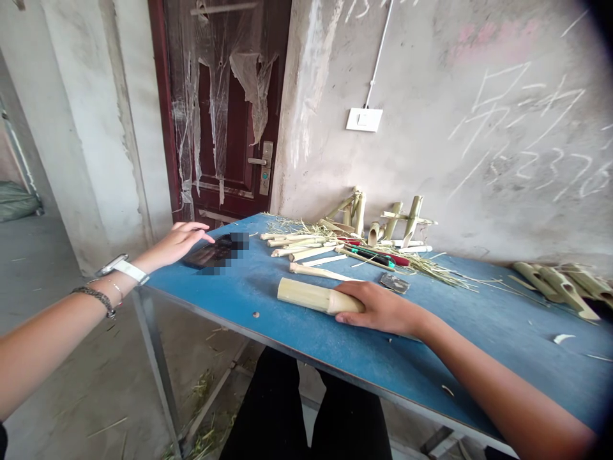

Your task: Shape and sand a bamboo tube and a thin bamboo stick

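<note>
My right hand (376, 308) is wrapped over one end of a thick pale bamboo tube (304, 296), which lies on the blue table (205, 287) near its front edge. The palm hides that end of the tube. At the table's left corner my left hand (179, 243) holds nothing, its fingers stretched out, with one fingertip on or just above a dark phone (213, 252). Part of the phone is blurred out. Just beyond the tube lie a thin bamboo stick (320, 273) and a small dark grey flat piece (394, 283).
Behind these are several bamboo sticks (299, 243), shavings and a green-and-black tool (368, 257). Joined bamboo pieces (412, 220) stand against the wall. More cut bamboo (560, 291) lies at the right. A dark red door (230, 115) stands beyond the table's left end.
</note>
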The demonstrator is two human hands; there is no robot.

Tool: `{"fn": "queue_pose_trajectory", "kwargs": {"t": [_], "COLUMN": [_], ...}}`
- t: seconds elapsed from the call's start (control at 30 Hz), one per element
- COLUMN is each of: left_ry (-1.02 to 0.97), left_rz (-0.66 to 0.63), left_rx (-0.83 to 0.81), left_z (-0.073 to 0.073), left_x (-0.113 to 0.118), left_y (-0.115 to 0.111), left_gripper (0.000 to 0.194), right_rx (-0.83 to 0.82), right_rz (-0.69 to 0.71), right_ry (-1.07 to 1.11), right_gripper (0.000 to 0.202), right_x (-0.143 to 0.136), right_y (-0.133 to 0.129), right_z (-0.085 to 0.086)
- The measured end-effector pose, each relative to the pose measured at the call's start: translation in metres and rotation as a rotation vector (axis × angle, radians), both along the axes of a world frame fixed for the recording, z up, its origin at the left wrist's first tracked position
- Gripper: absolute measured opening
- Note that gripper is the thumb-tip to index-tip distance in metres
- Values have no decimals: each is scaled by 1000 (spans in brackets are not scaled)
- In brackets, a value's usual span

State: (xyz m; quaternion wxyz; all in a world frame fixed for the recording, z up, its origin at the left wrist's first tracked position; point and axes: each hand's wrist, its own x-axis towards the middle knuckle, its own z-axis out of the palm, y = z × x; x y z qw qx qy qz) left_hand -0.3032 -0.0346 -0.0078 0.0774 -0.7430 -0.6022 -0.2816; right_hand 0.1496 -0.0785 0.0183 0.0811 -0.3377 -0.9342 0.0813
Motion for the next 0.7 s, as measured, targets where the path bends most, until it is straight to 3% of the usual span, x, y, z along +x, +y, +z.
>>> {"fn": "queue_pose_trajectory", "kwargs": {"t": [0.37,0.53,0.7], "left_ry": [77,137,174], "left_rz": [-13,-94,-93], "left_rx": [-68,-81,-120], "left_z": [-1,0,2], "left_x": [-3,4,9], "left_y": [4,-2,-4], "left_gripper": [55,53,56], "right_rx": [6,10,5], "right_rz": [-1,2,-12], "right_ry": [-6,-1,-1], "right_gripper": [40,40,39], "right_x": [0,-1,-1], "right_y": [0,0,-1], "right_z": [0,0,1]}}
